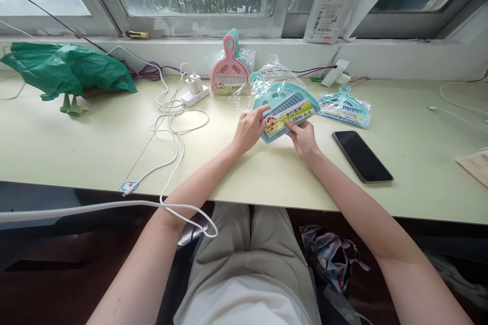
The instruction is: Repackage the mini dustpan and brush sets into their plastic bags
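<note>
Tilted above the desk in front of me is a blue-green mini dustpan and brush set [276, 94] in a clear plastic bag, with a printed label across its bristles. My right hand [304, 141] grips its lower edge, thumb over the label. At the left edge of the set is my left hand [249, 129], its index finger laid over the front and the other fingers curled in. A second bagged blue dustpan set [345, 106] lies flat to the right. Against the wall stands a row of dustpan sets [230, 68], pink in front and green behind.
A black phone [362, 156] lies right of my forearm. White cables [177, 134] run from a power strip [195, 95] across the desk's left side and over its front edge. A green plastic bag [72, 71] sits far left; a white package [335, 5] stands on the sill.
</note>
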Motion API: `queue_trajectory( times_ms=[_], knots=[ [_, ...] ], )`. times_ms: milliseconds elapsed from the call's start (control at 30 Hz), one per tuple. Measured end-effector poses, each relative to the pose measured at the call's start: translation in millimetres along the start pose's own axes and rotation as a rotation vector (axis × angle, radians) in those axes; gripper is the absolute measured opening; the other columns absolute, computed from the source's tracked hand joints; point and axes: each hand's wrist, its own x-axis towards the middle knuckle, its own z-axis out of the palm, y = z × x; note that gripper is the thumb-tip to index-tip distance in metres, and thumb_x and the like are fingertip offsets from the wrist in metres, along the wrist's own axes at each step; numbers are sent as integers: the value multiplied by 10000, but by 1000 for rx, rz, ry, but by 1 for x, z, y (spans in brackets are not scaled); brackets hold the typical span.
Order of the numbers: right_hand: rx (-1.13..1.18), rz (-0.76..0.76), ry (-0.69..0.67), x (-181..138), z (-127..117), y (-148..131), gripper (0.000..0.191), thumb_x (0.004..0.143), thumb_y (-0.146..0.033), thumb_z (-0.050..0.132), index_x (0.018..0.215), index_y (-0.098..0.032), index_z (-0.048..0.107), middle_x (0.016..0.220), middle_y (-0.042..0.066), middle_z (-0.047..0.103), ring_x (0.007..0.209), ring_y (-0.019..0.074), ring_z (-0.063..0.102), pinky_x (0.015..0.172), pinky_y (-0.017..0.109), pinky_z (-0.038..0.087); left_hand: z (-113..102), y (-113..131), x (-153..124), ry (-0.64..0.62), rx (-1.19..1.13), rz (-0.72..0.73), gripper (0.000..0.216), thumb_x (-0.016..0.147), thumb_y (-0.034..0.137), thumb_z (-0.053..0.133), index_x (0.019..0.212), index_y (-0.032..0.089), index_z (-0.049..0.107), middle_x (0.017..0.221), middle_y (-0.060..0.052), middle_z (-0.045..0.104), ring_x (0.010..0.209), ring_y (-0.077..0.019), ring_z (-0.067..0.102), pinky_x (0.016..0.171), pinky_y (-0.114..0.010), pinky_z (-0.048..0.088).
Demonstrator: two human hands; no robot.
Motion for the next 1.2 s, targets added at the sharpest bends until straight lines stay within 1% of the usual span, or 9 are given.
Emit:
queue_trajectory(
  times_ms=[200, 300, 400, 533, 667, 800, 900, 1067, 1200],
  knots=[
    [2, -20, -15, -1, 0, -5, 425, 573, -393, 887, 890, -213, 669, 1046, 41, 746, 1086, 259, 677, 962, 439, 573, -5, 0, 0, -47, 165, 211, 325, 1005, 221, 296, 1170, 242, 576, 994, -62, 623, 924, -174, 594, 850, -315, 381],
    [-2, -15, -13, -1, 0, -5, 415, 567, -395, 889, 867, -214, 667, 1043, 36, 746, 1087, 258, 675, 962, 434, 574, -4, -5, 0, -95, 194, 262, 358, 1011, 243, 267, 1064, 229, 621, 994, -75, 606, 909, -179, 579, 813, -313, 396],
    [-11, -6, -7, -1, 0, -4, 413, 557, -400, 893, 844, -211, 665, 1030, 36, 748, 1080, 258, 676, 959, 430, 575, -2, -7, 0, -117, 209, 244, 383, 1009, 240, 250, 1070, 215, 628, 1016, -81, 601, 876, -178, 576, 788, -310, 415],
    [-26, -5, -20, -1, 0, -4, 411, 579, -404, 886, 865, -204, 669, 1036, 49, 743, 1092, 261, 671, 961, 432, 572, 1, -5, 0, -114, 221, 220, 365, 1001, 254, 302, 1203, 191, 599, 1048, -102, 593, 909, -189, 596, 825, -321, 443],
    [-12, -15, -15, -1, 0, -4, 407, 562, -394, 897, 850, -207, 678, 1027, 38, 748, 1079, 259, 676, 958, 436, 573, 5, -5, 1, -134, 205, 197, 397, 988, 242, 342, 1327, 159, 532, 1116, -144, 573, 1002, -223, 601, 892, -347, 451],
    [12, -16, -7, -1, 0, -4, 396, 552, -375, 904, 825, -200, 677, 1009, 39, 750, 1066, 256, 682, 968, 429, 569, 9, -7, 0, -153, 255, 196, 462, 977, 185, 315, 1423, 157, 434, 1136, -144, 571, 1037, -227, 584, 901, -344, 439],
    [-4, -11, -8, -1, -1, -4, 392, 565, -376, 896, 832, -203, 666, 1019, 43, 746, 1081, 256, 676, 964, 427, 571, 8, -3, -1, -113, 269, 170, 479, 966, 180, 339, 1442, 186, 397, 1147, -126, 579, 1058, -228, 568, 910, -349, 424],
    [-20, -4, -11, -1, -1, -4, 394, 572, -375, 888, 845, -211, 657, 1029, 43, 744, 1092, 257, 671, 959, 433, 573, 2, 2, -1, -3, 223, 15, 485, 943, 262, 447, 1421, 210, 381, 1235, -128, 579, 1158, -250, 529, 958, -375, 385],
    [-16, -6, -16, -1, -1, -3, 399, 570, -379, 892, 848, -204, 665, 1016, 50, 746, 1078, 263, 677, 950, 443, 577, 4, 0, 0, -30, 175, -15, 470, 950, 223, 416, 1419, 213, 378, 1116, -91, 656, 1101, -221, 576, 967, -358, 355]
  ],
)
